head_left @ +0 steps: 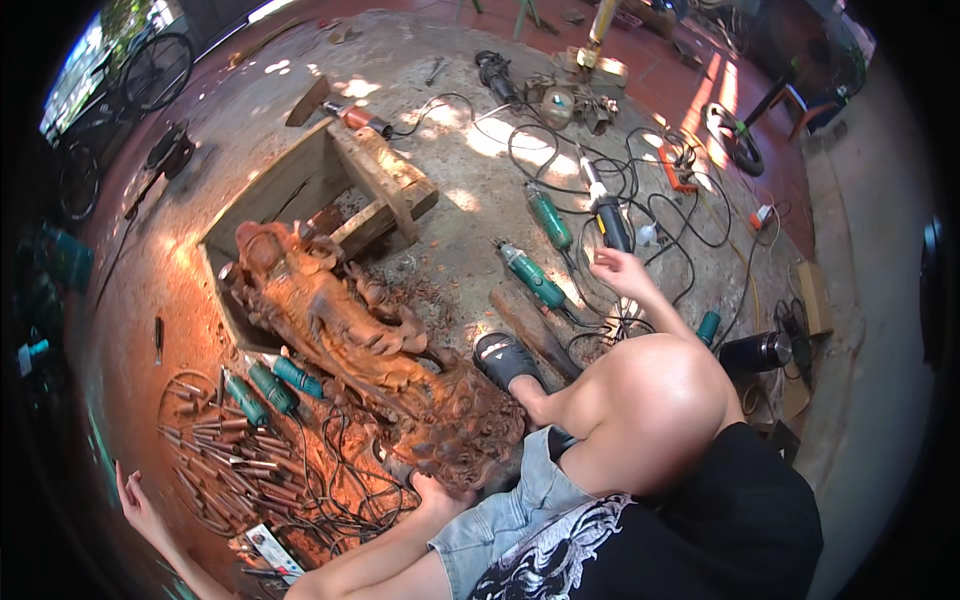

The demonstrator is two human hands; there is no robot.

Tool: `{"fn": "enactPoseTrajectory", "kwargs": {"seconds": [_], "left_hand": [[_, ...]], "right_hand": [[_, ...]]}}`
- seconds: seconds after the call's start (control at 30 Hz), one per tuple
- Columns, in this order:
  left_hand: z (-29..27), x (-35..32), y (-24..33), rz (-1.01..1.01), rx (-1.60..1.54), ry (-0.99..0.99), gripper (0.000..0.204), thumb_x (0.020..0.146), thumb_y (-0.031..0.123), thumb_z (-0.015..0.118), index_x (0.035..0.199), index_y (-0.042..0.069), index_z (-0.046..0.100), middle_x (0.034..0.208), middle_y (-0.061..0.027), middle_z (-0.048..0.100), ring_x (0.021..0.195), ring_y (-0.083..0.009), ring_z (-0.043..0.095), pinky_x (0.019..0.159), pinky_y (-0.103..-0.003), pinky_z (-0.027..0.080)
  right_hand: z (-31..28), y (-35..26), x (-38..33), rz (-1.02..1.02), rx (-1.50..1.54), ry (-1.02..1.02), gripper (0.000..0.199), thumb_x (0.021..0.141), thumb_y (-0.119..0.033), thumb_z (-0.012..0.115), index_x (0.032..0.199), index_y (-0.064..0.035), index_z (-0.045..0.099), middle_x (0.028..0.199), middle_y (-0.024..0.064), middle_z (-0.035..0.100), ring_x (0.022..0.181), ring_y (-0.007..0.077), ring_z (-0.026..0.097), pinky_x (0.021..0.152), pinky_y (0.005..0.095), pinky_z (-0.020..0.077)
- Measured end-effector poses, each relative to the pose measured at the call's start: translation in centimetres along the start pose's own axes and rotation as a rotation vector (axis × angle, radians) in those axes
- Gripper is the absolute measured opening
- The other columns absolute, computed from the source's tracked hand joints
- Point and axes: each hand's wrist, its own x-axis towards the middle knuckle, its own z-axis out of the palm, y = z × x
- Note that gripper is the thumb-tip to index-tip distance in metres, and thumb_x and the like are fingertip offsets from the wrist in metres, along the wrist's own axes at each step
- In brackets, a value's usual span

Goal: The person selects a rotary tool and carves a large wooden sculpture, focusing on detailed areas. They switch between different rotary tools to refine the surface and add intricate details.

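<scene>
Reddish carving (340, 320) at crate (275, 178) edge, concrete gap (452, 262) alongside, hands (138, 508) (622, 275) apart.

I wear a black top (735, 520), its cloth plain and dark at my right side, with a dense swirling print (560, 545) in white and pale grey-violet across the front. My shorts (515, 510) are light-blue, washed-looking denim, paler along the leg hems and cut above the knees. A dark, open-toed slide sandal (503, 360) with a broad strap and a small pale mark covers my right foot. My left grip (133, 500) and right grip (622, 273) are bare, slim-fingered hands on bare forearms.
</scene>
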Motion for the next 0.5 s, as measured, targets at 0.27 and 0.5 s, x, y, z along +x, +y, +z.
{"fn": "enactPoseTrajectory", "kwargs": {"seconds": [0.27,0.5], "left_hand": [[8.2,1.9,24.3,0.183,-0.044,-0.197,0.034,0.11,0.014,0.053,0.139,0.0,0.061,0.124,-0.0077,0.066,0.113,-0.0145,0.061,0.1,-0.028,0.046],[27.1,-7.6,41.9,0.693,-0.1,-0.621,0.027,0.092,-0.007,0.062,0.117,-0.002,0.071,0.113,-0.0149,0.071,0.108,-0.0261,0.067,0.095,-0.035,0.051]], "right_hand": [[17.9,7.7,2.4,-0.319,-0.283,0.177,0.064,0.081,-0.044,0.08,0.129,-0.0055,0.064,0.125,0.021,0.069,0.114,0.0388,0.067,0.102,0.0453,0.0521],[15.0,4.0,3.5,0.129,-0.332,-0.018,0.067,0.078,-0.052,0.078,0.12,-0.0007,0.067,0.119,0.0233,0.071,0.116,0.0373,0.067,0.103,0.0439,0.0503]]}}
